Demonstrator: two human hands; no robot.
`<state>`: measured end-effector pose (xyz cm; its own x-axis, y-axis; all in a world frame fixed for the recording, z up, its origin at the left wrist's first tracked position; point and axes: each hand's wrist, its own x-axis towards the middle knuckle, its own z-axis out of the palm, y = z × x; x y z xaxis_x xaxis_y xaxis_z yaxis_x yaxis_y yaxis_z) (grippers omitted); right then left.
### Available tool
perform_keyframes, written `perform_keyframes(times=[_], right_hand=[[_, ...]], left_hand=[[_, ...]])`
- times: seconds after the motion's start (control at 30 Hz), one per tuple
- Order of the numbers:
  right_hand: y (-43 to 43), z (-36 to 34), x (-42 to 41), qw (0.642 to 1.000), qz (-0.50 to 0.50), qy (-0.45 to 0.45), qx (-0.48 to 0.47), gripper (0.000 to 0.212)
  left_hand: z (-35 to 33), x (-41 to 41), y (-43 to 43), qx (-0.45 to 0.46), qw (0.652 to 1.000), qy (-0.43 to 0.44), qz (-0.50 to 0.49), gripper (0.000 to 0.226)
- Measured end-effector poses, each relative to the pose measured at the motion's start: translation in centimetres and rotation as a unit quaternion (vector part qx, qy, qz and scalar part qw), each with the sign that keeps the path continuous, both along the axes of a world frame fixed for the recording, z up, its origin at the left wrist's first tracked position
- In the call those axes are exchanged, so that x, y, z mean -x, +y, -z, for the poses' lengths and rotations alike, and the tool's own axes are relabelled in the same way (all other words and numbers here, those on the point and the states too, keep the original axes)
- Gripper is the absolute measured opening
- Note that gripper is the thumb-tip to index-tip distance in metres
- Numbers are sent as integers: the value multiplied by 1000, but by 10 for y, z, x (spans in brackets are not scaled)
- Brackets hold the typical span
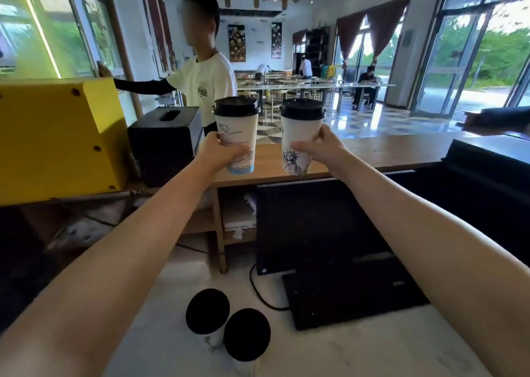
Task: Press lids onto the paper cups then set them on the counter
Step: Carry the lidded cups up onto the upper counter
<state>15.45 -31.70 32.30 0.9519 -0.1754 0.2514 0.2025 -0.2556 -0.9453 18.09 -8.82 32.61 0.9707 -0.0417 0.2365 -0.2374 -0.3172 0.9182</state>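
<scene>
So the wooden counter is the big thing here, running across the middle of the view, and most of its top looks bare, so there's plenty of landing space. On its left end sits a yellow box with a black tissue box right beside it, and that's the side to watch. Over on the right, something dark, maybe a sleeved arm, reaches in above the counter, too blurry to tell. Below the near edge there's a black monitor and a keyboard on the lower white worktop.

Progress-wise I'd say roughly halfway. Two cups already have black lids and both are up in the air over the counter. The left hand is wrapped snugly round the middle of the left cup, fingers closed on it. The right hand is closed round the right cup the same way, and that one leans a bit. Neither looks like it's touching the wood yet, so setting them down is what's left for this pair.

Two more cups stand close together on the white worktop near the body. From above they only show dark round tops, probably lids, can't tell if they're pressed on
</scene>
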Motion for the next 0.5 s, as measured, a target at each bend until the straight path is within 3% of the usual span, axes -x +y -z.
perform_keyframes(times=[0.13, 0.27, 0.5], right_hand=[[-1, 9, -47, 999, 38, 16, 1, 73], [-1, 28, -88, 997, 69, 25, 24, 73], [7, 49, -122, 996, 67, 15, 48, 69]], left_hand=[[7, -28, -4, -21, 999, 1, -41, 50], [26, -62, -6, -30, 998, 17, -52, 71], [45, -83, -14, -24, 997, 21, -71, 61]])
